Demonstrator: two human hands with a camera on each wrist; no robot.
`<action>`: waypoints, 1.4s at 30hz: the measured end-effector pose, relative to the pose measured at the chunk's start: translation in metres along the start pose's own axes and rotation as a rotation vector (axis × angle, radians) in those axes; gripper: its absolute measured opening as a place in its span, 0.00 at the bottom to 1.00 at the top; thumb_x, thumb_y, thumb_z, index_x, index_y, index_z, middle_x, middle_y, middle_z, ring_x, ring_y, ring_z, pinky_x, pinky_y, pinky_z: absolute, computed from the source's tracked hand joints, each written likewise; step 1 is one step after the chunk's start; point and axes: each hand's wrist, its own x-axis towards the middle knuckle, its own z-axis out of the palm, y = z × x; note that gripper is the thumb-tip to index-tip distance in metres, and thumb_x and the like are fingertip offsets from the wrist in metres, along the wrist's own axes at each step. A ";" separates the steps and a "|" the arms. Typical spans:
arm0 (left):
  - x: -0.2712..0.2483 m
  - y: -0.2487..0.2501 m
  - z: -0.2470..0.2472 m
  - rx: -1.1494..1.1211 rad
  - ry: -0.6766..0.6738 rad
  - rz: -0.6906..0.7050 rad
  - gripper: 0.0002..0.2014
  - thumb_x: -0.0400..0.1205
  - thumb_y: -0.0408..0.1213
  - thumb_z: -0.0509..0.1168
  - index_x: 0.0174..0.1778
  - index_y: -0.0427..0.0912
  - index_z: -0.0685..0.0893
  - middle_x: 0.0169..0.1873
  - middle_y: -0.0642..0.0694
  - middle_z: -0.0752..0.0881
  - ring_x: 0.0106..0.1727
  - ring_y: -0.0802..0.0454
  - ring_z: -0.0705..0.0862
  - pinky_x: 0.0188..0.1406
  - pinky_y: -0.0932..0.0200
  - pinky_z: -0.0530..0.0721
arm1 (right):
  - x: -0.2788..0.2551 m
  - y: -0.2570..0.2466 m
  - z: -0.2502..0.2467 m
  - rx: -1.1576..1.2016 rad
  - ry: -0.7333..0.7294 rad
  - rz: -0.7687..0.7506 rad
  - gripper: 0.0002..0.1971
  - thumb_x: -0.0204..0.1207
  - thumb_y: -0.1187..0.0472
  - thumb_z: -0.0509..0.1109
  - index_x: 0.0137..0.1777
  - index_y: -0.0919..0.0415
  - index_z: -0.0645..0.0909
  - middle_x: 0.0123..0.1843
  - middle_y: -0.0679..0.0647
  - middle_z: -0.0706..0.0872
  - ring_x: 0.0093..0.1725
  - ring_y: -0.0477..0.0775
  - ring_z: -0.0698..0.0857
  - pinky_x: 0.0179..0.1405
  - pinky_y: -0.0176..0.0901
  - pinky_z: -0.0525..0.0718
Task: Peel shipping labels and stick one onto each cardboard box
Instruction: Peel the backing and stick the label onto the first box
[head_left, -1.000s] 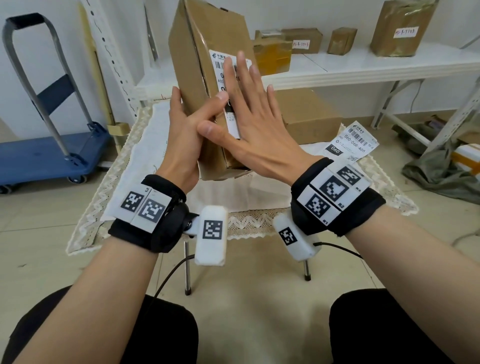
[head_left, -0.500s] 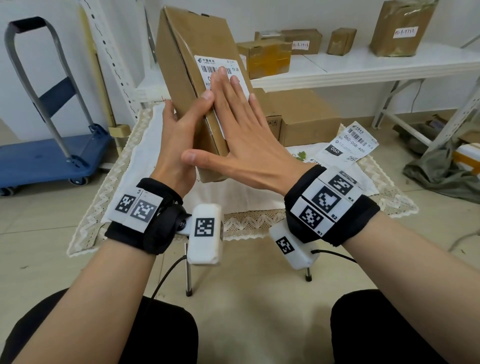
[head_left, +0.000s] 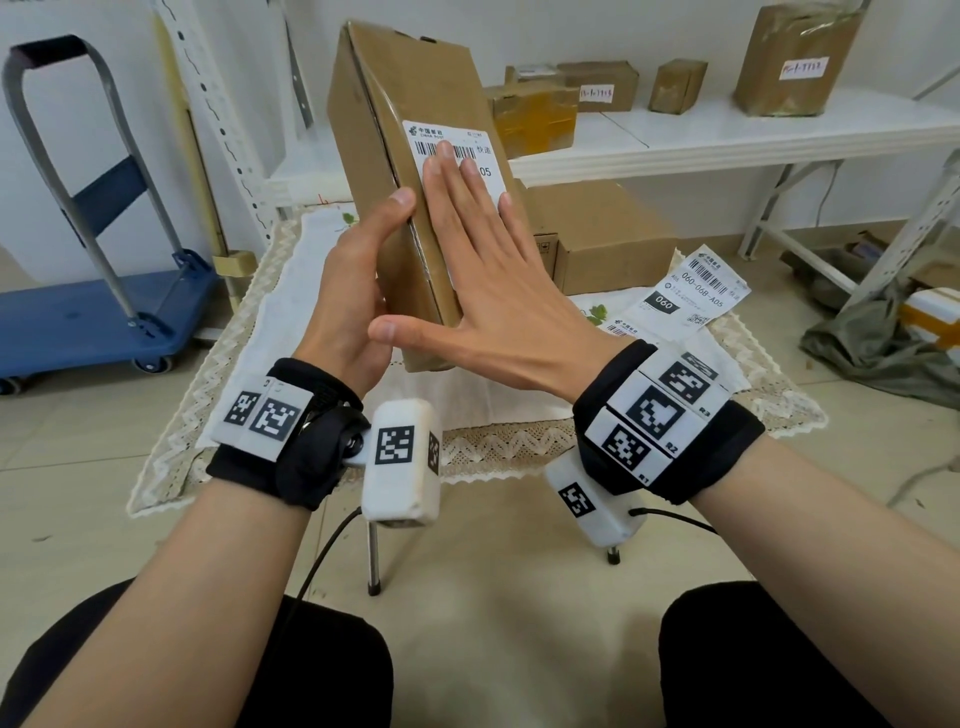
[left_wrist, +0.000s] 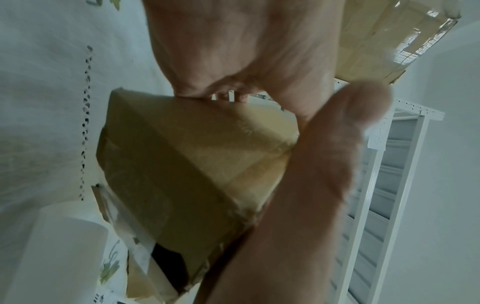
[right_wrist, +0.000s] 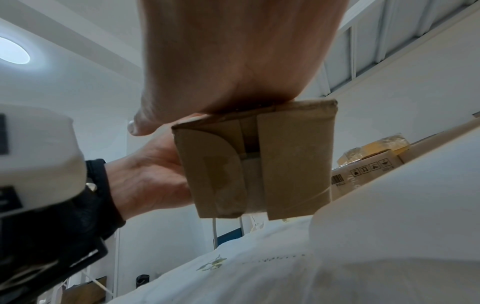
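Note:
A tall brown cardboard box (head_left: 374, 130) is held upright and tilted above the small table. My left hand (head_left: 358, 291) grips its left side, thumb on the front edge and fingers behind; the left wrist view shows the box (left_wrist: 182, 164) under the palm. A white shipping label (head_left: 452, 145) lies on the front face. My right hand (head_left: 483, 260) presses flat on the label with straight fingers; its palm (right_wrist: 233, 61) lies on the box (right_wrist: 285, 154) in the right wrist view. Loose labels (head_left: 696, 291) lie on the tablecloth at the right.
A second cardboard box (head_left: 597, 234) sits on the table (head_left: 260, 322) behind the held one. Several boxes (head_left: 795, 57) stand on the white shelf (head_left: 727, 135) at the back. A blue hand trolley (head_left: 78, 306) is on the floor at the left.
My right hand has slid down the label, so the label's top with the barcode now shows above the fingertips. The box has tilted slightly and stays in my left hand.

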 end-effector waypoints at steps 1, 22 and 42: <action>0.001 -0.001 0.000 -0.003 0.009 -0.001 0.11 0.87 0.46 0.67 0.60 0.47 0.90 0.49 0.49 0.95 0.58 0.49 0.93 0.60 0.49 0.89 | 0.000 0.000 0.000 0.000 0.005 0.000 0.59 0.76 0.24 0.58 0.89 0.63 0.33 0.91 0.58 0.32 0.90 0.54 0.33 0.89 0.62 0.38; 0.018 -0.014 -0.003 -0.074 0.081 0.078 0.35 0.77 0.45 0.77 0.77 0.33 0.77 0.64 0.37 0.90 0.62 0.43 0.91 0.56 0.53 0.90 | 0.008 0.001 -0.007 0.112 0.074 0.066 0.61 0.74 0.24 0.55 0.88 0.65 0.30 0.90 0.60 0.29 0.89 0.54 0.32 0.88 0.63 0.37; 0.022 -0.017 -0.004 -0.058 0.106 0.085 0.40 0.71 0.47 0.81 0.76 0.31 0.77 0.67 0.34 0.88 0.67 0.36 0.88 0.71 0.37 0.84 | 0.007 0.002 0.003 0.147 0.109 0.112 0.54 0.75 0.26 0.49 0.90 0.58 0.32 0.90 0.56 0.30 0.89 0.57 0.32 0.87 0.68 0.35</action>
